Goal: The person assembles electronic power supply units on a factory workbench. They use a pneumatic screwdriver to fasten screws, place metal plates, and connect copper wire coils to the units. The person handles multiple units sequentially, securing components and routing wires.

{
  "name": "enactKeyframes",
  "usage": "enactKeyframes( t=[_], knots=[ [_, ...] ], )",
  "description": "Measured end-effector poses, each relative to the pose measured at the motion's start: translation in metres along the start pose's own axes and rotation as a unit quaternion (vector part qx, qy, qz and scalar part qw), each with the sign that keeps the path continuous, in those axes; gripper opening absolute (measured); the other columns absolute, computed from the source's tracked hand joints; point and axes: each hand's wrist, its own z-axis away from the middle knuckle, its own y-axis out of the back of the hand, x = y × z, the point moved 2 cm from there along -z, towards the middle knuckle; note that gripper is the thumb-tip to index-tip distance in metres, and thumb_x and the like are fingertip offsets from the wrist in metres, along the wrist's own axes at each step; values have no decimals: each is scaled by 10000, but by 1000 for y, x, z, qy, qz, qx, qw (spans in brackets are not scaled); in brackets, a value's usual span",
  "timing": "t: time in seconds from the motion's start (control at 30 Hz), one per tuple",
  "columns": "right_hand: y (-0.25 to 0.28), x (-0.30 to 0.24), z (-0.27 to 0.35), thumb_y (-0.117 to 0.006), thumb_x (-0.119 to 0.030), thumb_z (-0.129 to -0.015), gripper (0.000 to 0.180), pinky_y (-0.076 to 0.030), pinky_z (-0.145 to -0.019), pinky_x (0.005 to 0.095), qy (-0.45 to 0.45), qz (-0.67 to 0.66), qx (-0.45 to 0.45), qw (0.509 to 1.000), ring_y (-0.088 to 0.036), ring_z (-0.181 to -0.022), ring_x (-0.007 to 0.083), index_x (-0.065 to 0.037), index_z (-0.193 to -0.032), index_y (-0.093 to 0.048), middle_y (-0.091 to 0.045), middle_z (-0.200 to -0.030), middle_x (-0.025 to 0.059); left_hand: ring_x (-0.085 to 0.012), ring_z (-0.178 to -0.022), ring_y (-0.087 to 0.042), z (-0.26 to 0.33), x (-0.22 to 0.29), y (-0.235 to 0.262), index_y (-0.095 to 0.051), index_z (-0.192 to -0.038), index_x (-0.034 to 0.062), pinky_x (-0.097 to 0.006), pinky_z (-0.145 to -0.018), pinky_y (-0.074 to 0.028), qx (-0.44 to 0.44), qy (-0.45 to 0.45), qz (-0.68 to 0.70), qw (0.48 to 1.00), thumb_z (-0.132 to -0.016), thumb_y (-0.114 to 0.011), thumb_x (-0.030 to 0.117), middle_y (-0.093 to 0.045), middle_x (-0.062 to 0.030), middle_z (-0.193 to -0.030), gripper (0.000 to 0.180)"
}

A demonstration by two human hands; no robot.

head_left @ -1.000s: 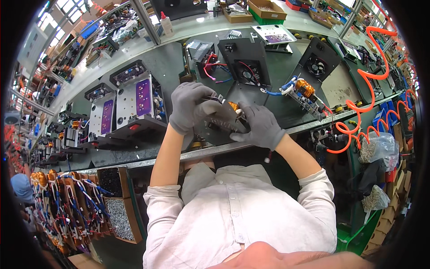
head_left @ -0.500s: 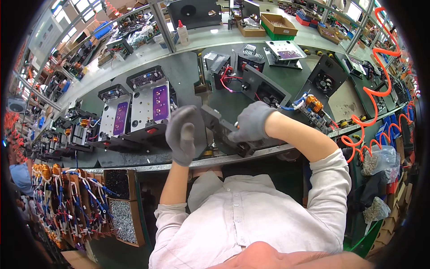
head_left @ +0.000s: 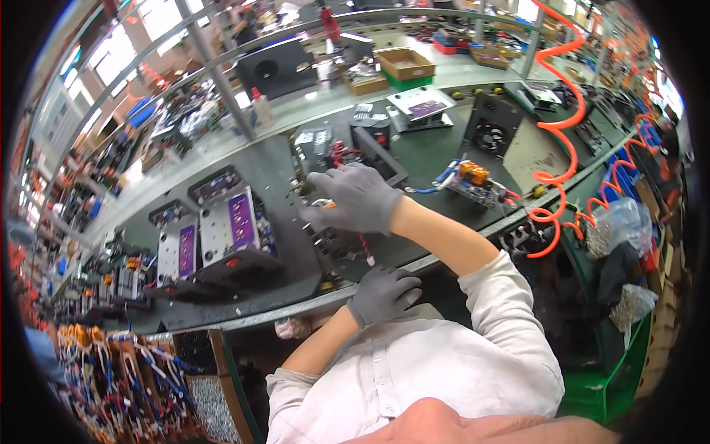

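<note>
- Bench (head_left: 277, 170): dark green top running across the view; two silver-plated units (head_left: 217, 235) with purple boards sit to the left, well apart from the hands.
- Dark panel (head_left: 380, 158): beyond the right wrist, tilted; it stood more upright a second ago.
- Part-built assembly (head_left: 337, 245), the thing being worked on: near the bench's front edge, under and just in front of the right hand, half hidden by it. Both hands were at it a second ago; now only one is.
- Right hand (head_left: 359, 198), grey glove: stretched leftward across the assembly, fingers long and only slightly bent. Cannot tell whether they pinch anything; the fingertips blur into the parts.
- Left hand (head_left: 384, 294), same glove: has dropped back to the near side of the bench edge, before the shirt. Fingers loosely curled and parted, nothing seen in them. My reading: the right works alone for now, the assembly resting without left-hand support.
- White connector (head_left: 370, 260): on a red lead, loose, between the two hands.
</note>
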Motion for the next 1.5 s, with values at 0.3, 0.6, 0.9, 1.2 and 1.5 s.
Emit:
enactKeyframes(
  t=[0.3,0.6,0.9,1.2,1.5],
  knots=[
    [123,135,176,-674,-342,-819,589,-517,-902,379,-282,-29,41,958,-658,-1043,311,-60,-1322,-550,-662,-1141,185,-261,-1022,-627,-83,-46,-66,-529,-1299,77,-369,-877,-510,98,184,173,963,-857,-676,160,-618,-139,-1138,474],
    [97,177,195,-719,-438,-753,695,-507,-913,384,-362,-60,-93,926,-655,-1046,331,-94,-1328,-539,-671,-1134,195,-228,-1150,-586,-171,-94,-80,-509,-1335,62,-354,-979,-492,144,104,355,918,-816,-741,130,-596,-131,-1252,572],
    [82,133,201,-752,-320,-782,602,-530,-785,329,-246,-215,-70,942,-690,-861,224,-32,-1279,-572,-709,-954,156,-189,-1216,-540,-130,-60,14,-324,-1475,7,-328,-1040,-436,-53,51,398,914,-816,-773,183,-564,-99,-1316,816],
    [83,109,177,-745,-444,-728,721,-532,-835,388,-275,-5,-115,954,-675,-922,347,-89,-1322,-544,-687,-999,189,-157,-785,-667,-213,-20,39,-668,-1044,-39,-257,-683,-522,-35,214,378,900,-985,-487,439,-702,-131,-936,515],
    [14,226,258,-664,-113,-792,511,-562,-877,354,-213,-773,135,582,-674,-942,233,77,-1252,-546,-651,-1090,153,-296,-848,-713,-254,-78,-38,-645,-1060,-17,-435,-821,-610,-14,290,764,576,-984,-554,280,-713,-142,-953,320]
  ],
)
